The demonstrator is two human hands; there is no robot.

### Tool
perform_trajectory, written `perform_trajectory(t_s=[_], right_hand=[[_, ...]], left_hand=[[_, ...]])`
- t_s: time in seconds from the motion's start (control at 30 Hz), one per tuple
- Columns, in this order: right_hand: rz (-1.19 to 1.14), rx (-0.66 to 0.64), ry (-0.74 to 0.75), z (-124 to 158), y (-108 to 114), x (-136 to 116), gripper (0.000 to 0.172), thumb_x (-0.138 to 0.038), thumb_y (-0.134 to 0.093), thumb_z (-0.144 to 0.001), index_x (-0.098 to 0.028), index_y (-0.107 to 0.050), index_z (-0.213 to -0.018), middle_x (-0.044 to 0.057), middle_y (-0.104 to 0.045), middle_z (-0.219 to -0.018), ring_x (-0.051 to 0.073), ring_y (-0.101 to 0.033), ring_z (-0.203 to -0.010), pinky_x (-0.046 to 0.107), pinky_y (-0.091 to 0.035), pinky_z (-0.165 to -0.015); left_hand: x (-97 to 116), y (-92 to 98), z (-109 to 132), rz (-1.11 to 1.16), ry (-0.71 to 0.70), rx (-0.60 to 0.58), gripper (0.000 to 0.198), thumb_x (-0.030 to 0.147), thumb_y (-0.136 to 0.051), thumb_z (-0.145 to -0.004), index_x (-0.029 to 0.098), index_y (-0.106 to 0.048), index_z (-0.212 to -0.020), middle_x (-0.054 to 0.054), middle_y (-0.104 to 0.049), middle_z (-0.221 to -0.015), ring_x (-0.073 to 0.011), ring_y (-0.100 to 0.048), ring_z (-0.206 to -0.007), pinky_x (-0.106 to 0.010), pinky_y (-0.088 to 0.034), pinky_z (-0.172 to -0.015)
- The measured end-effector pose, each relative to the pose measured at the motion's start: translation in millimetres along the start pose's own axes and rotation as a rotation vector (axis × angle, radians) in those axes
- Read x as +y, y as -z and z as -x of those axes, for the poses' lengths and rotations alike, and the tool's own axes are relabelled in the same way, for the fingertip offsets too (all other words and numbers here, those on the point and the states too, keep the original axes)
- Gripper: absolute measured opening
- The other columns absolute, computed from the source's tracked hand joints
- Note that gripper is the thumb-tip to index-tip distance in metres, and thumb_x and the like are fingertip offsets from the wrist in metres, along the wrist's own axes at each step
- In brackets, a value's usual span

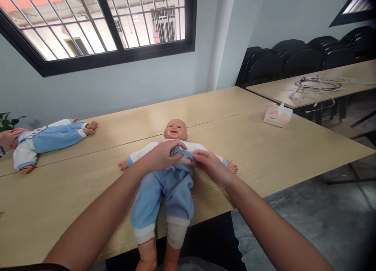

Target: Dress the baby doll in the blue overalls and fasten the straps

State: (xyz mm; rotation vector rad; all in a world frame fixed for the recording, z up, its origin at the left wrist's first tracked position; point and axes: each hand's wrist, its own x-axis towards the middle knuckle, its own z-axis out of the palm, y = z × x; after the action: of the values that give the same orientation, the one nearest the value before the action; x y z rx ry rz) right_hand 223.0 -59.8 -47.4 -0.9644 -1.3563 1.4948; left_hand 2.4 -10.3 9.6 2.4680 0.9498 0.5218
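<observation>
A baby doll in a white top and blue trousers lies on its back on the wooden table, head away from me, legs over the near edge. My left hand rests on the doll's chest, fingers curled on the clothing. My right hand pinches a blue strap of the outfit at the doll's chest. Both hands meet over the chest.
A second doll in the same outfit lies at the table's far left. A tissue pack sits at the right end. Another table with tangled cables stands beyond, with stacked black chairs behind it. A barred window is above.
</observation>
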Motion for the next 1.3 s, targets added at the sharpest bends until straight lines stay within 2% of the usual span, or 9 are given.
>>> perform_trajectory(t_s=[0.17,0.37,0.47,0.6,0.83,0.93,1.13,1.2,1.3], right_hand=[[0.172,0.109,0.077,9,0,9,0.024,-0.038,-0.063,-0.090,-0.018,-0.068,-0.102,0.005,-0.069,-0.092,0.018,-0.060,-0.079,0.031,-0.048,-0.073],[0.987,0.567,0.429,19,-17,23,0.013,-0.025,-0.054,-0.095,-0.020,-0.066,-0.092,0.006,-0.068,-0.083,0.021,-0.060,-0.079,0.033,-0.042,-0.073],[1.135,0.554,0.415,22,-25,30,0.013,-0.028,-0.054,-0.097,-0.020,-0.063,-0.092,0.006,-0.067,-0.081,0.021,-0.060,-0.077,0.032,-0.037,-0.067],[1.061,0.448,0.224,25,-26,33,0.012,-0.032,-0.061,-0.093,-0.021,-0.059,-0.090,0.000,-0.063,-0.071,0.017,-0.054,-0.061,0.029,-0.029,-0.057],[1.161,0.608,0.264,20,-33,27,0.020,-0.025,-0.052,-0.094,-0.021,-0.053,-0.074,0.002,-0.057,-0.064,0.018,-0.052,-0.062,0.032,-0.022,-0.058],[0.834,0.554,0.177,21,-41,29,0.023,-0.031,-0.056,-0.093,-0.022,-0.052,-0.072,0.000,-0.054,-0.062,0.016,-0.049,-0.059,0.029,-0.026,-0.056],[-0.651,0.562,-0.233,28,-48,38,0.010,-0.030,-0.061,-0.090,-0.021,-0.063,-0.091,0.003,-0.070,-0.087,0.014,-0.062,-0.065,0.023,-0.049,-0.050],[-0.849,0.629,-0.204,23,-44,39,0.010,-0.026,-0.062,-0.090,-0.020,-0.065,-0.097,0.005,-0.072,-0.097,0.015,-0.068,-0.077,0.023,-0.057,-0.058],[-0.873,0.778,-0.056,5,-29,42,0.016,-0.031,-0.063,-0.091,-0.022,-0.066,-0.103,0.004,-0.072,-0.098,0.016,-0.068,-0.081,0.024,-0.059,-0.060]], left_hand=[[-4,1.2,1,0.060,0.038,-0.038,0.024,0.022,-0.055,-0.089,0.025,-0.066,-0.110,-0.001,-0.073,-0.099,-0.0197,-0.066,-0.084,-0.032,-0.051,-0.071],[-4,-20.5,4,-0.184,-0.128,0.283,0.009,0.024,-0.058,-0.093,0.023,-0.063,-0.101,-0.005,-0.072,-0.097,-0.0235,-0.066,-0.094,-0.038,-0.052,-0.082],[-5,-26.3,7,-0.275,-0.219,0.414,0.005,0.020,-0.057,-0.095,0.022,-0.061,-0.095,-0.006,-0.071,-0.098,-0.0221,-0.066,-0.096,-0.038,-0.051,-0.088],[-11,-28.2,15,-0.357,-0.293,0.525,0.007,0.017,-0.057,-0.094,0.023,-0.060,-0.094,-0.006,-0.072,-0.096,-0.0210,-0.066,-0.093,-0.039,-0.052,-0.088],[-24,-36.1,22,-0.429,-0.347,0.469,0.008,0.018,-0.057,-0.096,0.023,-0.060,-0.101,-0.006,-0.072,-0.100,-0.0220,-0.064,-0.095,-0.040,-0.051,-0.089],[-28,-37.9,25,-0.441,-0.356,0.525,0.007,0.017,-0.058,-0.096,0.023,-0.061,-0.097,-0.006,-0.071,-0.098,-0.0215,-0.063,-0.093,-0.039,-0.050,-0.090],[-36,-42.7,28,-0.383,-0.384,0.784,0.012,0.014,-0.064,-0.092,0.023,-0.059,-0.096,-0.005,-0.069,-0.092,-0.0212,-0.063,-0.091,-0.037,-0.051,-0.085],[-39,-45.1,29,-0.338,-0.389,0.846,0.014,0.012,-0.064,-0.090,0.023,-0.057,-0.097,-0.005,-0.068,-0.092,-0.0211,-0.063,-0.092,-0.037,-0.052,-0.085],[-42,-47.7,32,-0.299,-0.385,0.879,0.016,0.010,-0.062,-0.090,0.024,-0.055,-0.097,-0.004,-0.067,-0.091,-0.0205,-0.063,-0.091,-0.037,-0.053,-0.085]])
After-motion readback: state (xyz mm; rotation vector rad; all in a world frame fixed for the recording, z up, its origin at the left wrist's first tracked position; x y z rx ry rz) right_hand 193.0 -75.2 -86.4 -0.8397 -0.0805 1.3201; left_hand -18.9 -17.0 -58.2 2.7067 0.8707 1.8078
